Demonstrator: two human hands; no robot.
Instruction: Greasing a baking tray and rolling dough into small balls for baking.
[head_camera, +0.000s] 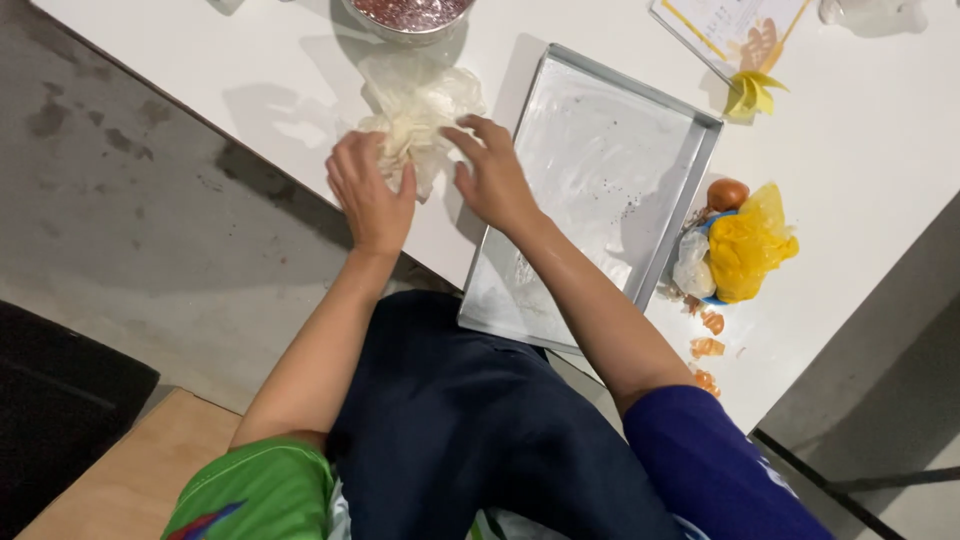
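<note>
Both hands, left (370, 190) and right (492, 175), press a crumpled, perhaps plastic, bag (420, 105) flat on the table (860, 130), beside the tray (600, 180).

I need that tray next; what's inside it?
The tray holds only a whitish smear and a few dark specks. The right hand and its forearm cover the near-left strip.

Two hands are at work: the left hand (368, 190) and the right hand (492, 178). On the surface (880, 120) lie one crumpled white plastic bag (415, 105), one metal baking tray (590, 190), one metal bowl (408, 15), one whole brown egg (727, 193), one yellow bag (750, 245) and three eggshell pieces (706, 347) near its edge.
</note>
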